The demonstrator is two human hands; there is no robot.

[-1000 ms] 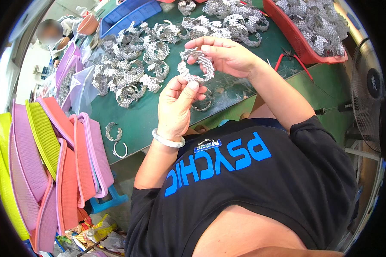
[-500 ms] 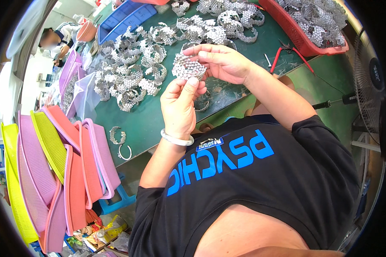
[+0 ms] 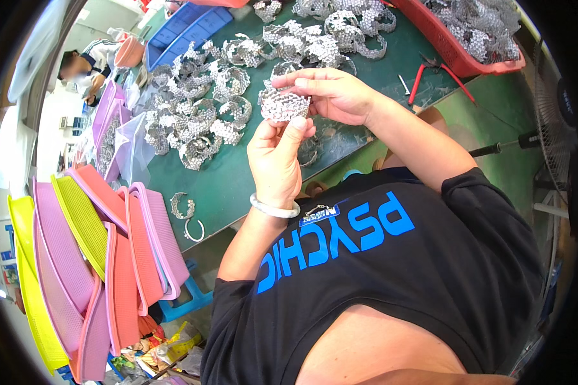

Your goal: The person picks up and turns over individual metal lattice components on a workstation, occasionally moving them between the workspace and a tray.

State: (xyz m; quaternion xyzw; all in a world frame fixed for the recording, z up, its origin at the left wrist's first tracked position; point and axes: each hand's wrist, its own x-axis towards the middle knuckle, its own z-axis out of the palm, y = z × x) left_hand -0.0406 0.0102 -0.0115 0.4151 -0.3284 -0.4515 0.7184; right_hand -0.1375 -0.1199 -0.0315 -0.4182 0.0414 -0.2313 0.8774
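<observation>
A silver cuff bracelet [image 3: 282, 104] with a textured, scale-like surface is held above the green table. My left hand [image 3: 277, 154], wearing a pale bangle, grips its near edge between thumb and fingers. Curved round the cuff's far and right side is my right hand [image 3: 340, 95], its fingertips against the metal; some of these fingers are hidden. Beyond the hands lies a heap of similar silver cuffs [image 3: 189, 115]. Another cuff [image 3: 182, 205] and a plain open ring [image 3: 194, 230] rest near the table's left edge.
Red-handled pliers [image 3: 440, 74] lie on the table [image 3: 237, 186] at right, beside a red basket [image 3: 453, 48] full of silver pieces. Blue trays [image 3: 189, 32] stand at the back. Pink, purple and yellow baskets [image 3: 151, 244] are stacked at left. A fan [image 3: 555, 128] stands at right. Another person sits far left.
The view has shifted slightly. The cuff has tilted a little between my hands, so its broad face shows more. Both hands stay at it.
</observation>
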